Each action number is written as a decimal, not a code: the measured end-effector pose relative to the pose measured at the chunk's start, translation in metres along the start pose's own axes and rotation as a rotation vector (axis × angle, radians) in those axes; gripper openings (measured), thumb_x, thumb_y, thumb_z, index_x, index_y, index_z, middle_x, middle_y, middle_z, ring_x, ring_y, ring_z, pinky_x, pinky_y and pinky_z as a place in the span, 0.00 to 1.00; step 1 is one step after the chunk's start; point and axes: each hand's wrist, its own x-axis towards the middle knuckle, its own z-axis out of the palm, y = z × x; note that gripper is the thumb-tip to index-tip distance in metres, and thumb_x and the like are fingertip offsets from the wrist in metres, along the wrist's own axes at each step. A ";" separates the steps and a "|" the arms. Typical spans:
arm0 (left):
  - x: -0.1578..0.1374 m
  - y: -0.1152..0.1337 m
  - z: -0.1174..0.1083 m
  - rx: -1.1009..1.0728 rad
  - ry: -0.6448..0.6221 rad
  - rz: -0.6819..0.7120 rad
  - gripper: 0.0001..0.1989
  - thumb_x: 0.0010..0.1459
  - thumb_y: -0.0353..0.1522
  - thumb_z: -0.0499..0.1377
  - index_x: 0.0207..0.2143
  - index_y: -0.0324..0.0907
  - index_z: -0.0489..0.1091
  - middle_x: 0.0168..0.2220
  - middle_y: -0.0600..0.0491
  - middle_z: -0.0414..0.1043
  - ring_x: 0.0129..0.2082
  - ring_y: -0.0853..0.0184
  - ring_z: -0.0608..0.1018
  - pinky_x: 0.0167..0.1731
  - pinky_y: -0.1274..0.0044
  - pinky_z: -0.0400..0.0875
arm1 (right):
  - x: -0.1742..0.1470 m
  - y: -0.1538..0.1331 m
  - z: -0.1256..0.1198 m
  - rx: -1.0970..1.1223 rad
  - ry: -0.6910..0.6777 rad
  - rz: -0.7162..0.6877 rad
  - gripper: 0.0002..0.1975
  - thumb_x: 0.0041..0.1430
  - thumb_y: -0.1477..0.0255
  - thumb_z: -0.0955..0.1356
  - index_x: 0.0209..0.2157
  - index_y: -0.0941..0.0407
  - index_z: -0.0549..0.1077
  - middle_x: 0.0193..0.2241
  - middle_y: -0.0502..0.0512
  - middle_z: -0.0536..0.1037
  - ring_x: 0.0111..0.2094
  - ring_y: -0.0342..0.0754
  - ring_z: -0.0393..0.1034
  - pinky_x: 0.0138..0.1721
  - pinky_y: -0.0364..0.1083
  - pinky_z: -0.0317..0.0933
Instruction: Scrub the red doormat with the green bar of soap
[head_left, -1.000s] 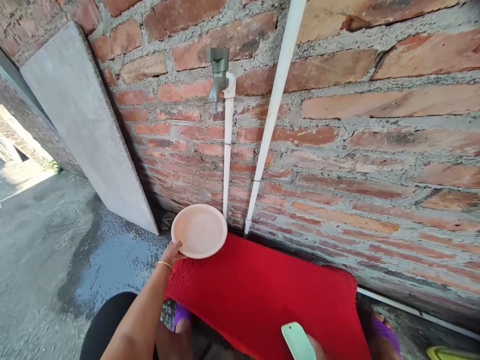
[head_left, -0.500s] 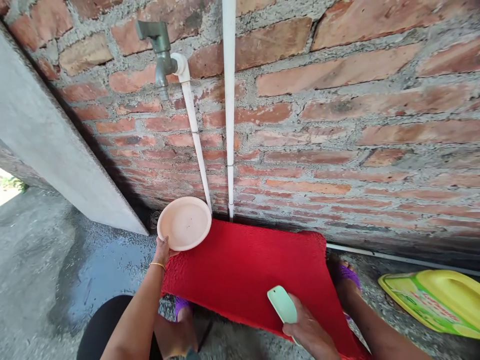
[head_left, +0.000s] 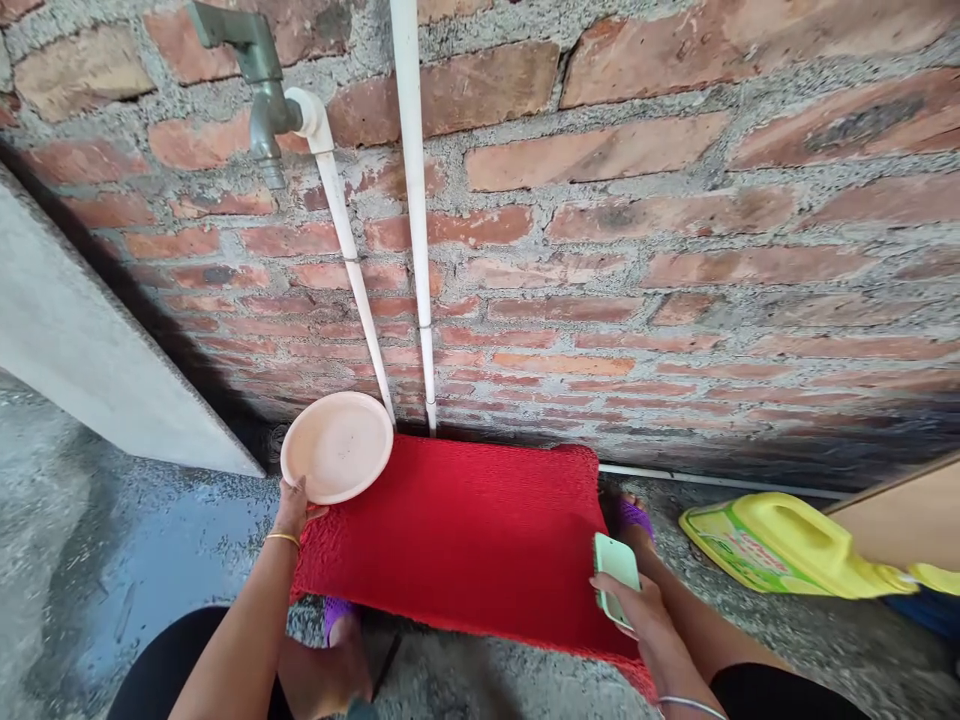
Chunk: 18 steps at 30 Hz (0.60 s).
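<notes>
Your right hand (head_left: 646,612) wraps around the brush (head_left: 615,563), lengthwise toward the mat's (head_left: 465,535) far right corner, while your left hand (head_left: 291,510) grips the bowl (head_left: 337,446) at far left.

From here, red mat (head_left: 465,530) spread out, L end puckered; pale-pink basin (head_left: 330,440) (few dk specks inside, I notice) there; mint-grn brush (head_left: 616,560) w/ hole over R end.

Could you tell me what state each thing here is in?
Bowl: held at the rim by the left hand, only specks visible inside
Green brush: held in the right hand
Red mat: spread out, left end rumpled
Tap: no water running
Ground: wet at left
Grey slab: leaning
Yellow jug: not held, fullness unclear
</notes>
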 end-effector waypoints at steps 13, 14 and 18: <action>0.000 0.003 0.000 0.039 -0.014 -0.041 0.21 0.65 0.37 0.54 0.59 0.50 0.56 0.45 0.49 0.71 0.23 0.71 0.74 0.26 0.66 0.80 | -0.015 -0.012 0.000 0.130 -0.030 0.067 0.31 0.29 0.63 0.70 0.42 0.58 0.74 0.27 0.61 0.80 0.31 0.60 0.76 0.26 0.51 0.67; 0.000 0.002 0.000 0.042 -0.015 -0.034 0.22 0.65 0.37 0.54 0.59 0.50 0.55 0.45 0.49 0.70 0.23 0.71 0.74 0.26 0.66 0.80 | -0.016 -0.012 0.002 0.126 -0.035 0.061 0.32 0.30 0.63 0.70 0.43 0.58 0.74 0.28 0.61 0.81 0.31 0.60 0.76 0.26 0.51 0.67; 0.002 -0.003 0.002 0.048 0.013 -0.006 0.24 0.64 0.41 0.56 0.60 0.49 0.56 0.48 0.45 0.71 0.28 0.67 0.76 0.28 0.66 0.80 | -0.010 -0.006 0.006 0.063 -0.006 0.065 0.32 0.35 0.62 0.71 0.46 0.59 0.74 0.30 0.62 0.81 0.34 0.61 0.77 0.29 0.52 0.68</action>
